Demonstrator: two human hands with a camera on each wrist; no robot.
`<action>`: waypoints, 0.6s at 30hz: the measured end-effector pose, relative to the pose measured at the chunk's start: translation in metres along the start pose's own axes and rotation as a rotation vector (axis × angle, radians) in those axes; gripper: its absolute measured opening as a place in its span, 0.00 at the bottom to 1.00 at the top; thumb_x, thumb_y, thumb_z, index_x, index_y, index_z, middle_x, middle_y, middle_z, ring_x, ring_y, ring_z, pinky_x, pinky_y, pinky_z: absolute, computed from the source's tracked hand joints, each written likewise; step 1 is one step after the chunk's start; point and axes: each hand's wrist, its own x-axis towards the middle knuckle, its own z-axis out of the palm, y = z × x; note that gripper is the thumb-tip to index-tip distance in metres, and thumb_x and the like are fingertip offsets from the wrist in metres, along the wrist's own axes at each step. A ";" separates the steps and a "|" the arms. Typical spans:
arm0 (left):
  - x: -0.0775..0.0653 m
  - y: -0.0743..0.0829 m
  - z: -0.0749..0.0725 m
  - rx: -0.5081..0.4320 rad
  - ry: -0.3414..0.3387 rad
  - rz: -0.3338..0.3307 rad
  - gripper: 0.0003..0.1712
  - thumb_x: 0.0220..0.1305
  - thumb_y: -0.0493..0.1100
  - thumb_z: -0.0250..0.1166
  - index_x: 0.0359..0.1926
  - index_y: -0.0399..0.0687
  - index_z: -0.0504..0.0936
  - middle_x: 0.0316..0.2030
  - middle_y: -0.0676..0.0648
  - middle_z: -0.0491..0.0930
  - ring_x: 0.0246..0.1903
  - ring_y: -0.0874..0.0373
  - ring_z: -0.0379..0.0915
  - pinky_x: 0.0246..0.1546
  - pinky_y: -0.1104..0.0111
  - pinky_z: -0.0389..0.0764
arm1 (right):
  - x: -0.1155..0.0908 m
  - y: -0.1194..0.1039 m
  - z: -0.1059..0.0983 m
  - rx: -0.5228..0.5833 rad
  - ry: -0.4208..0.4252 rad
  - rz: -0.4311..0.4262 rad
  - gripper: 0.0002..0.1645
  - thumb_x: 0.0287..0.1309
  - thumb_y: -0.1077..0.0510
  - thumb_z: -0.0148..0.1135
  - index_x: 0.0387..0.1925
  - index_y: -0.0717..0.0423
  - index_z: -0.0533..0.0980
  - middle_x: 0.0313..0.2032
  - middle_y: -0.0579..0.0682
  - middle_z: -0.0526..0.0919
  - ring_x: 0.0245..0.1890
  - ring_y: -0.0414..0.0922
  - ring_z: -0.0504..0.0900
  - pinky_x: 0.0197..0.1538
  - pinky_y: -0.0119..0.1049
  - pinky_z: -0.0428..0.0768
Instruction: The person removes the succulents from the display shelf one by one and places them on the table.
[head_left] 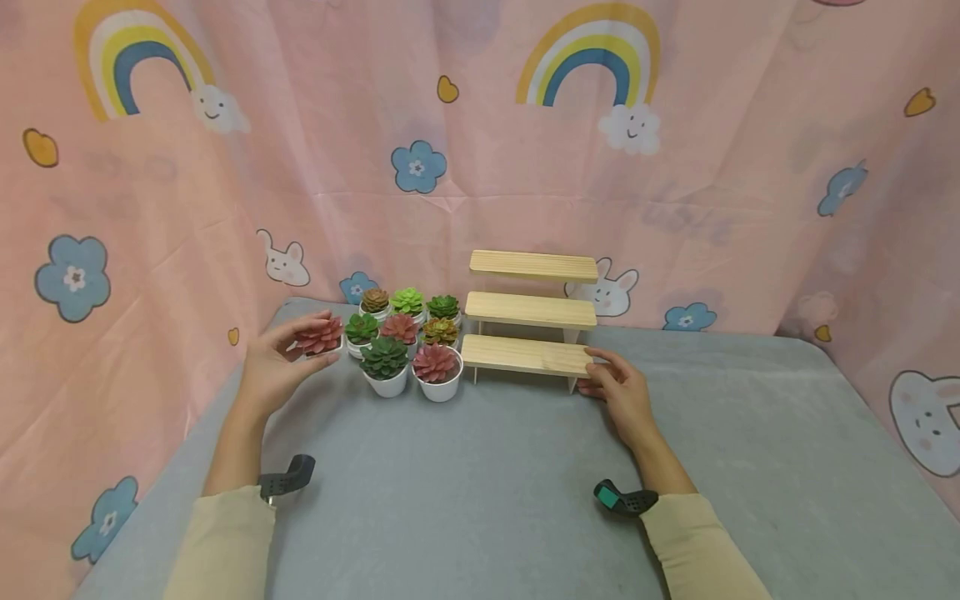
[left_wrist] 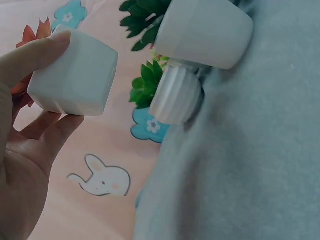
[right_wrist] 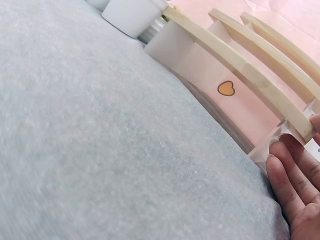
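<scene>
My left hand [head_left: 266,371] holds a potted red succulent [head_left: 320,335] at the left of a group of other small pots. In the left wrist view its squarish white pot [left_wrist: 75,75] is pinched between thumb and fingers, tilted and raised off the table. My right hand [head_left: 624,398] grips the right end of the lowest step of a three-tier wooden display stand [head_left: 525,354]. From the right wrist view, the fingers [right_wrist: 287,182] lie by the clear side support under the board, with the thumb partly cut off at the frame edge.
Several potted succulents, among them a dark green one [head_left: 384,360] and a red one [head_left: 435,367], stand close together just left of the stand. A grey cloth [head_left: 450,483] covers the table. Behind it hangs a pink printed curtain [head_left: 337,167].
</scene>
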 end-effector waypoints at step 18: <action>-0.006 -0.039 0.005 -0.053 -0.087 -0.127 0.28 0.53 0.30 0.76 0.57 0.30 0.80 0.48 0.69 0.82 0.45 0.75 0.82 0.48 0.82 0.82 | 0.000 0.000 0.000 0.003 -0.003 -0.001 0.23 0.73 0.60 0.55 0.64 0.65 0.73 0.30 0.31 0.84 0.30 0.33 0.86 0.38 0.28 0.87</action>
